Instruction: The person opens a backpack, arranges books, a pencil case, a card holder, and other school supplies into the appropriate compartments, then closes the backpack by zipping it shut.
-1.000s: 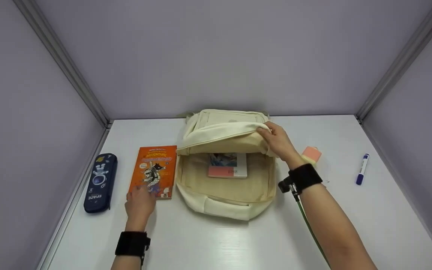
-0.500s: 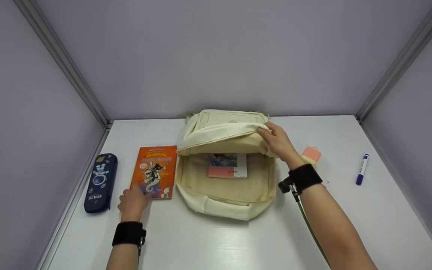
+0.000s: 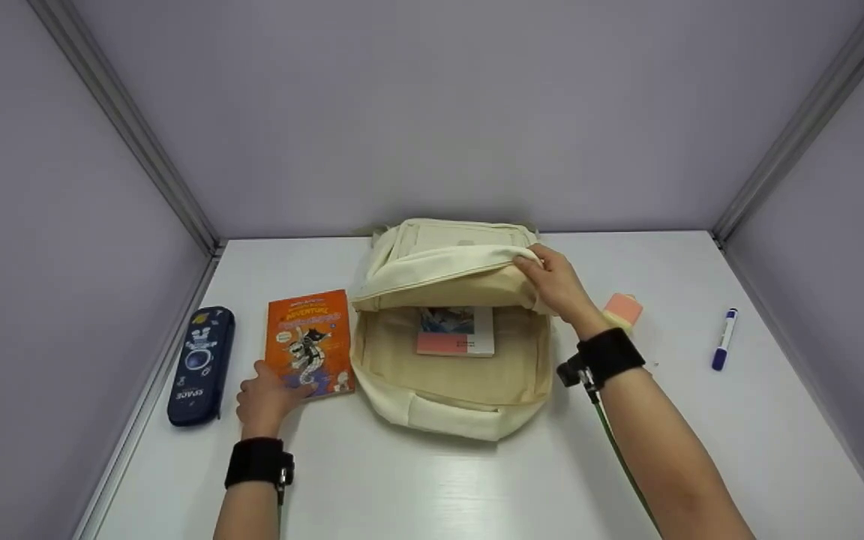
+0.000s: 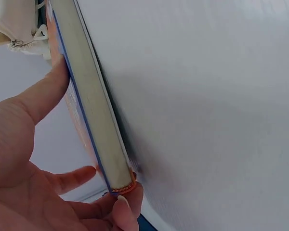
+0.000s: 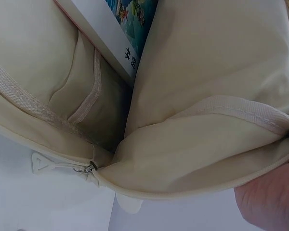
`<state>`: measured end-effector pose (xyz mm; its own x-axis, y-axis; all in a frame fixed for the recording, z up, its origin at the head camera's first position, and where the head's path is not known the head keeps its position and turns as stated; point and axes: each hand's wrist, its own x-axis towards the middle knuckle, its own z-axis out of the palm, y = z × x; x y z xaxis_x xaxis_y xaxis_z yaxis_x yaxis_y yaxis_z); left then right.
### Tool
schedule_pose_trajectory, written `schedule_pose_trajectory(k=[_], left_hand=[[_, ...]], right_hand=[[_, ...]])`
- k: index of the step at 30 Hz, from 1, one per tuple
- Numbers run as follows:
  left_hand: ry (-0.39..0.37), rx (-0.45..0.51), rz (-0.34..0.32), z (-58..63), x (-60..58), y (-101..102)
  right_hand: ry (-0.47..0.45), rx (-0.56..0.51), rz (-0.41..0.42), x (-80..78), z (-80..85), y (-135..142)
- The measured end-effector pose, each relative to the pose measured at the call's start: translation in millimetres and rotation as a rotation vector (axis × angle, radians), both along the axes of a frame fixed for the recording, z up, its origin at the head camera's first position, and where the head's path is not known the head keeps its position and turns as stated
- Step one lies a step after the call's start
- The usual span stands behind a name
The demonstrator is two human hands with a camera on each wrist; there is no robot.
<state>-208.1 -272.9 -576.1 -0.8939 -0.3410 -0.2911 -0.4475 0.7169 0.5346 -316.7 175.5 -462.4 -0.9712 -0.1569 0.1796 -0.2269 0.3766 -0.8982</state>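
Note:
My left hand (image 3: 267, 397) grips an orange book (image 3: 308, 330) at its near left corner. In the left wrist view the thumb lies across the cover, while curled fingers (image 4: 125, 211) reach round the corner by the spine. The book is close over the table. My right hand (image 3: 558, 283) pinches the edge of a cream backpack's front flap (image 3: 462, 262) and holds it raised. Inside the unzipped backpack (image 3: 447, 420) lies a white and pink book (image 3: 456, 341), its far part hidden under the flap; the right wrist view shows its edge deep in the lining.
A dark blue pencil case (image 3: 202, 366) lies left of the orange book. On the right are a pink and yellow block (image 3: 622, 309) and a blue-capped marker (image 3: 725, 339). Walls (image 3: 432, 112) close the white table (image 3: 432, 495) at the back and sides.
My left hand has moved left to the orange book's corner and taken hold of it. The book has turned a little, its near end shifting right. My right hand stays at the flap.

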Motion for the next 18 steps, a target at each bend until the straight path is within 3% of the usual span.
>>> schedule_pose_trajectory(k=[7, 18], left_hand=[[-0.027, 0.145, 0.021, 1.3, -1.4, -8], [0.088, 0.791, 0.128, 10.9, 5.2, -16]], right_hand=[[-0.011, 0.000, -0.003, 0.4, 1.3, -1], [0.006, 0.014, -0.017, -0.4, -2.0, 2]])
